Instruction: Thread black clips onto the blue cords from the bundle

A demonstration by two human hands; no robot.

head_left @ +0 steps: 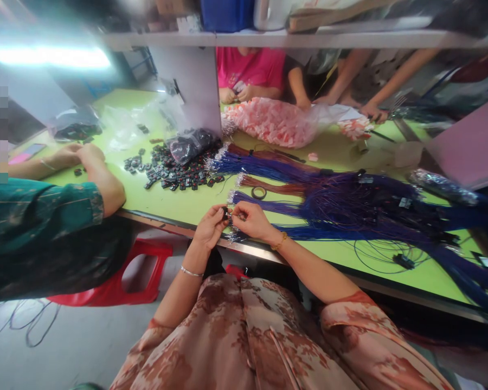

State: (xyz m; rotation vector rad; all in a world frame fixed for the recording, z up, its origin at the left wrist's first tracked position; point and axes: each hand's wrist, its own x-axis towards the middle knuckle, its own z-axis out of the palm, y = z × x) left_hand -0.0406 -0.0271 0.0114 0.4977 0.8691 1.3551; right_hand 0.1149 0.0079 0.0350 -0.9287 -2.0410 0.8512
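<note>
Over the table's front edge, my left hand [211, 226] is closed, its thumb and fingers pinching a small black plastic connector [225, 213]. My right hand [252, 219] meets it from the right, fingertips pinched on what looks like a thin wire's end, mostly hidden by the fingers. Just beyond and beside my right hand lie bundles of purple wires [268, 205], brown wires [274, 186] and blue wires [264, 169], with silvery terminals at their left ends. A black ring-shaped roll of tape [259, 193] rests among the bundles.
Loose black connectors [174, 172] are heaped at the left, beside a filled plastic bag [193, 145]. A co-worker's arms [101, 168] rest on the green table [162, 208]. Across the divider [187, 81], people handle pinkish parts [272, 120]. A red stool [150, 271] stands below left.
</note>
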